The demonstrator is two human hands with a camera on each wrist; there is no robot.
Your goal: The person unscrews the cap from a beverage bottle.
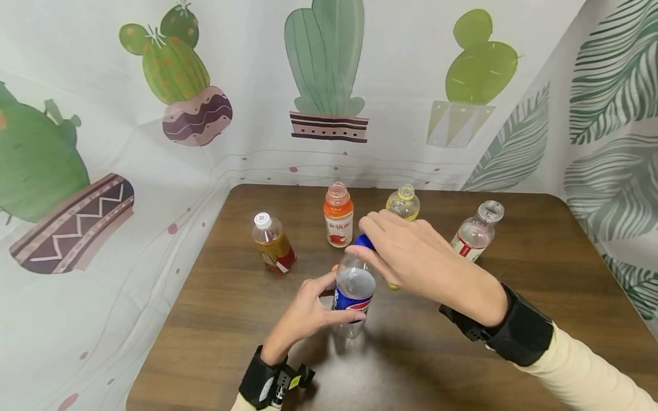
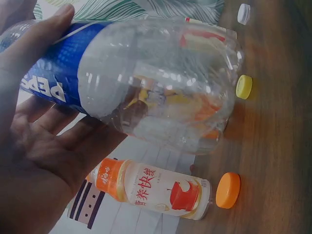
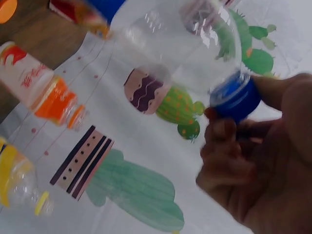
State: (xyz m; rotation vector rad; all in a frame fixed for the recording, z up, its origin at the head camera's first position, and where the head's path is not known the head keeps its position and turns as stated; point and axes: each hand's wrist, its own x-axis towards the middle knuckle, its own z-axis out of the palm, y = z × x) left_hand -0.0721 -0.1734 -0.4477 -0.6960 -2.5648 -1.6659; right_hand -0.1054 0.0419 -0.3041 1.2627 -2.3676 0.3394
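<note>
A clear plastic Pepsi bottle (image 1: 352,305) with a blue label stands slightly tilted close over the table, liquid showing in it. My left hand (image 1: 310,308) grips it around the label, thumb across the front. At its top is a blue cap (image 1: 364,242), which my right hand (image 1: 408,251) pinches between thumb and fingers. In the right wrist view the blue cap (image 3: 238,99) sits at the bottle's neck. Part of the bottle's upper body is hidden by the right hand in the head view.
Behind stand an uncapped orange-and-white bottle (image 1: 338,220), a yellow-ringed bottle (image 1: 404,204) and an uncapped red-labelled bottle (image 1: 474,233). A white-capped bottle (image 1: 276,246) of brown drink is at left. An orange cap (image 2: 228,190), yellow cap (image 2: 244,87) and white cap (image 2: 243,14) lie on the table.
</note>
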